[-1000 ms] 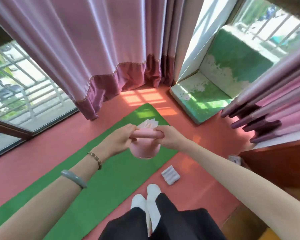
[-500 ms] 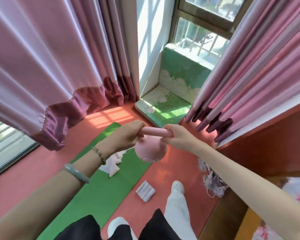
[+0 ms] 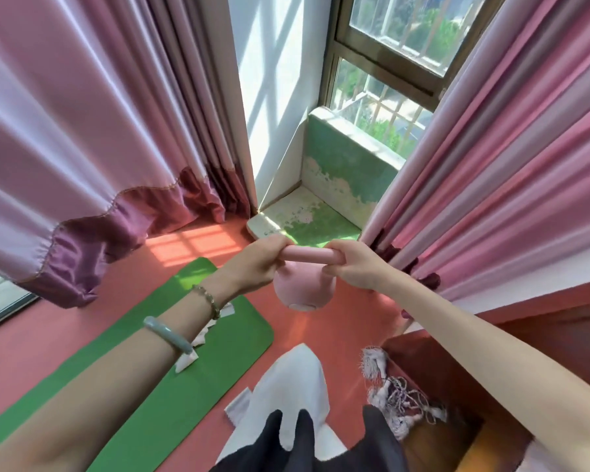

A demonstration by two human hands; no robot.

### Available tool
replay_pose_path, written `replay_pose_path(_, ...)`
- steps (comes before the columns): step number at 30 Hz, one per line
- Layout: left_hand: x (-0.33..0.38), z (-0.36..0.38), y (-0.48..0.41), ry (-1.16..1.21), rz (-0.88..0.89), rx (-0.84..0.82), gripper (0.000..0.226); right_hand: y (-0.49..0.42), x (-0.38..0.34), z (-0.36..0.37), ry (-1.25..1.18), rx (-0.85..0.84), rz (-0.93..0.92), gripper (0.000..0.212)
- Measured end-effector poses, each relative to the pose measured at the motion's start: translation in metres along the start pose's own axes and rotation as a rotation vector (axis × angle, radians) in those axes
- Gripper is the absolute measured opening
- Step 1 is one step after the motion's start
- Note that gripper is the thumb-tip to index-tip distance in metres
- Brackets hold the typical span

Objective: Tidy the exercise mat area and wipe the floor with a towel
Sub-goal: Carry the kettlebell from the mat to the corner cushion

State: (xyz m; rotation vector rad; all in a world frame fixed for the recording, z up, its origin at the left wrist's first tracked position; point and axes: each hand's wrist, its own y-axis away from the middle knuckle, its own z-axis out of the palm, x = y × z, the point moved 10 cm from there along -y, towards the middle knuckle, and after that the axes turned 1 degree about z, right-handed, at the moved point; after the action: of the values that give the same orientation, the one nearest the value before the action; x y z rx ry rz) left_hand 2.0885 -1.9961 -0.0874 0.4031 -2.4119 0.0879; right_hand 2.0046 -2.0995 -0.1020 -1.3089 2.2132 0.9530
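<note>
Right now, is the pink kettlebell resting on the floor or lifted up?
Lifted. Both hands, left hand and right hand, grip the handle, and the kettlebell hangs above the red floor.

My left hand (image 3: 252,264) and right hand (image 3: 351,267) are gripping the kettlebell (image 3: 304,287) handle's two ends, hanging it above the floor (image 3: 348,321). The mat (image 3: 171,376) is lying left of it; tassels (image 3: 395,390) are lying right, beside my foot (image 3: 297,386).
</note>
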Motion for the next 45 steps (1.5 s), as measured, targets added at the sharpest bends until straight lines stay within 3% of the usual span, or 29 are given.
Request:
replay_pose_path(14,-0.101,-0.024,-0.182,-0.004,-0.078,-0.171,0.034,-0.193,0.042,-0.071,0.039,-0.114,-0.02,0.017)
replay_pose_path(26,-0.188,-0.028,-0.332,0.029,-0.225,-0.13,0.024,-0.361,0.101,-0.127,0.066,-0.211,-0.015,0.022)
replay_pose_path(36,-0.299,0.019,-0.436,0.034,-0.408,-0.123,0.031,-0.513,0.183,-0.106,0.06,-0.27,-0.013,0.026)
replay_pose_path(40,-0.368,0.047,-0.482,0.017,-0.383,-0.216,0.034,-0.578,0.223,-0.075,0.016,-0.237,0.092,0.031)
replay_pose_path(45,-0.467,0.102,-0.524,-0.019,-0.272,-0.176,0.037,-0.651,0.285,-0.021,-0.058,-0.164,0.174,0.02)
